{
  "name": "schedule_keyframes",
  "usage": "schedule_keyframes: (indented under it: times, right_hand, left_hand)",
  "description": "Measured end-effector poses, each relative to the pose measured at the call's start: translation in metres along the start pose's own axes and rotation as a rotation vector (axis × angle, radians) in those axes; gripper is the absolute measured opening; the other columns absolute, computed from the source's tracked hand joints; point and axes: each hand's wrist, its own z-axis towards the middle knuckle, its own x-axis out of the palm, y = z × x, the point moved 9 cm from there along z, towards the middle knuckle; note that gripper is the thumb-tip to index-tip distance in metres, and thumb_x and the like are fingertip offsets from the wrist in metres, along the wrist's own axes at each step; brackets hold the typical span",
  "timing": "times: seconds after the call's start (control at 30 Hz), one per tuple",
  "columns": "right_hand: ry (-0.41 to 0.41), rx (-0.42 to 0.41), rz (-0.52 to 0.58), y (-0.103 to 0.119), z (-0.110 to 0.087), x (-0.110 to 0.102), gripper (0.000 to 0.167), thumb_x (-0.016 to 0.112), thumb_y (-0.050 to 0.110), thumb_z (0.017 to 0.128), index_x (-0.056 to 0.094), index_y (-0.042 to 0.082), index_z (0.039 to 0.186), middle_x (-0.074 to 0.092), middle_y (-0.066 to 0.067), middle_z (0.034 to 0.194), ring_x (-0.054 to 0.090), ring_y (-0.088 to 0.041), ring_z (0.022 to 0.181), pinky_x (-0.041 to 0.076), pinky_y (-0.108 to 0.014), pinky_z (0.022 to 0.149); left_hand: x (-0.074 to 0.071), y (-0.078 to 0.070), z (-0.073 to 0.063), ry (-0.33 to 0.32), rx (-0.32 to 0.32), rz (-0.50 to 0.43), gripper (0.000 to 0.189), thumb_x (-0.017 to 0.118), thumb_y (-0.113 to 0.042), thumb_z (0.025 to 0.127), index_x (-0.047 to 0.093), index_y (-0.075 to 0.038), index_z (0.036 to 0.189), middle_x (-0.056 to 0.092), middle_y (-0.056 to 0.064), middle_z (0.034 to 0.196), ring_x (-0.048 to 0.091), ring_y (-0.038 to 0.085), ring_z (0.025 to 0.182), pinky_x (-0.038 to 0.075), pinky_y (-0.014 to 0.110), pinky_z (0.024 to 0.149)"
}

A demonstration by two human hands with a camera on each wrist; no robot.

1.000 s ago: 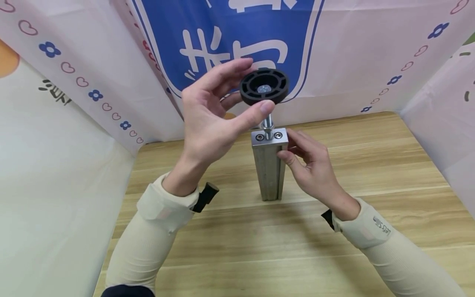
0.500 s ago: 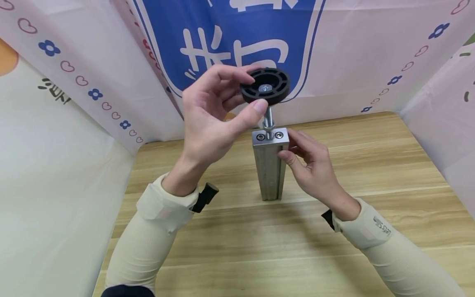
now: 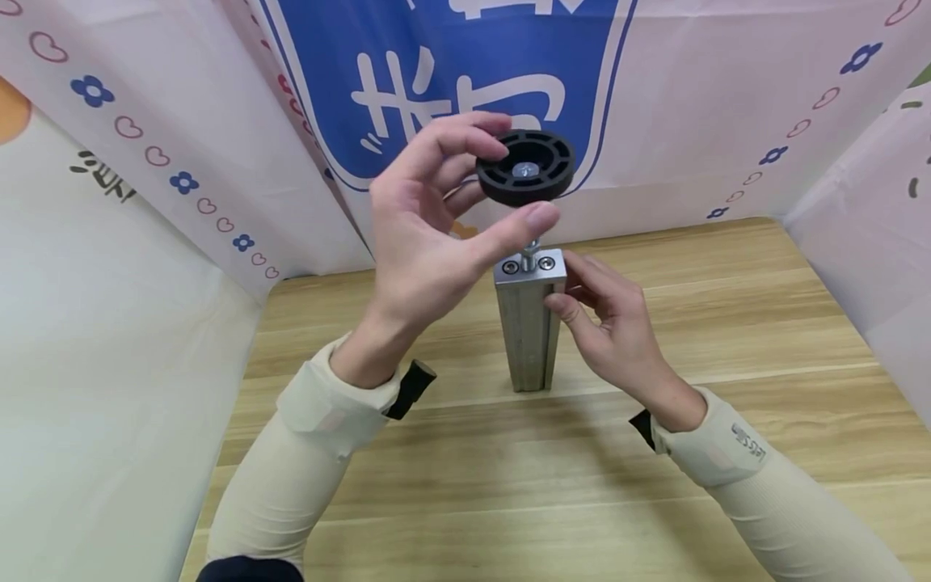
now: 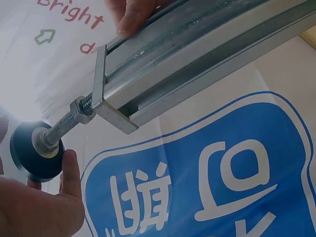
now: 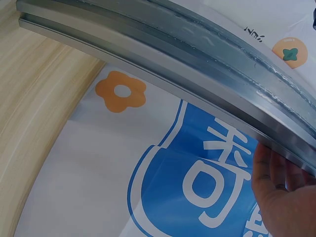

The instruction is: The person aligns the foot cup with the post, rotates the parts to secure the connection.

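A silvery aluminium profile (image 3: 529, 331) stands upright on the wooden table, its metal end plate (image 3: 509, 279) held by two screws. From the plate rises a threaded stud with a hex nut (image 4: 82, 109), topped by a round black levelling foot (image 3: 525, 190). My left hand (image 3: 432, 234) has its fingers curled about the foot's left and far edge, the thumb at its near underside; whether the thumb touches is unclear. With thumb and fingers, my right hand (image 3: 618, 323) grips the profile's right side just below the plate. In the right wrist view, profile (image 5: 163, 54) hides part of that hand.
The wooden table (image 3: 618, 501) reaches the printed cloth walls at the back and both sides. Behind the foot hangs cloth with a big blue sign (image 3: 436, 48). Both wrists carry dark camera mounts (image 3: 410, 390) on pale sleeves.
Around the foot, my left hand's fingers and thumb have shifted; the hand now sits slightly further right, thumb extended rightward. The foot moved slightly right. My right hand keeps its grip.
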Motion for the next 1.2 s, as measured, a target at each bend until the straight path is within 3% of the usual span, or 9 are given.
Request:
schedule_keyframes:
  times: [0.2, 0.33, 0.63, 0.9, 1.2]
  right_hand:
    - [-0.008, 0.001, -0.004, -0.0008, -0.0007, -0.0003, 0.044, 0.068, -0.004, 0.097, 0.062, -0.005, 0.141, 0.071, -0.015, 0.112, 0.07, -0.012, 0.097, 0.063, -0.021, 0.088]
    - [-0.007, 0.004, -0.005, -0.0011, -0.0004, -0.0001, 0.045, 0.067, -0.005, 0.096, 0.062, -0.004, 0.141, 0.071, -0.011, 0.112, 0.07, -0.012, 0.097, 0.063, -0.021, 0.087]
    - [-0.012, 0.004, -0.001, -0.0007, -0.0003, -0.0005, 0.044, 0.068, -0.005, 0.096, 0.063, -0.006, 0.139, 0.071, -0.012, 0.111, 0.069, -0.013, 0.096, 0.063, -0.021, 0.087]
    - [-0.013, 0.008, 0.01, -0.0012, 0.0001, -0.0005, 0.043, 0.069, -0.003, 0.096, 0.063, -0.007, 0.138, 0.07, -0.003, 0.11, 0.07, -0.015, 0.094, 0.063, -0.022, 0.086]
    - [-0.001, 0.006, 0.008, -0.002, 0.0, -0.0002, 0.043, 0.068, -0.004, 0.096, 0.063, -0.007, 0.138, 0.071, -0.013, 0.111, 0.069, -0.01, 0.098, 0.064, -0.023, 0.088]
  left_hand:
    - [0.0005, 0.0026, 0.0005, -0.055, -0.033, -0.032, 0.041, 0.083, 0.014, 0.075, 0.059, 0.011, 0.108, 0.059, 0.015, 0.122, 0.074, 0.032, 0.111, 0.064, 0.045, 0.096]
    - [-0.0002, 0.0041, 0.0007, -0.059, -0.034, -0.033, 0.04, 0.083, 0.013, 0.076, 0.058, 0.01, 0.107, 0.058, 0.013, 0.118, 0.074, 0.031, 0.109, 0.065, 0.045, 0.095]
    - [-0.0017, 0.0026, 0.0011, -0.025, -0.005, -0.012, 0.037, 0.078, 0.009, 0.081, 0.059, 0.011, 0.112, 0.066, 0.03, 0.131, 0.075, 0.031, 0.114, 0.062, 0.045, 0.102]
    - [-0.002, 0.0014, 0.0007, 0.012, 0.041, 0.013, 0.03, 0.073, 0.006, 0.085, 0.06, 0.014, 0.112, 0.069, 0.03, 0.132, 0.077, 0.034, 0.11, 0.064, 0.045, 0.095]
    - [-0.0014, 0.0013, 0.0009, 0.015, 0.052, -0.014, 0.036, 0.076, 0.002, 0.082, 0.059, 0.015, 0.111, 0.068, 0.032, 0.132, 0.075, 0.039, 0.114, 0.064, 0.047, 0.096]
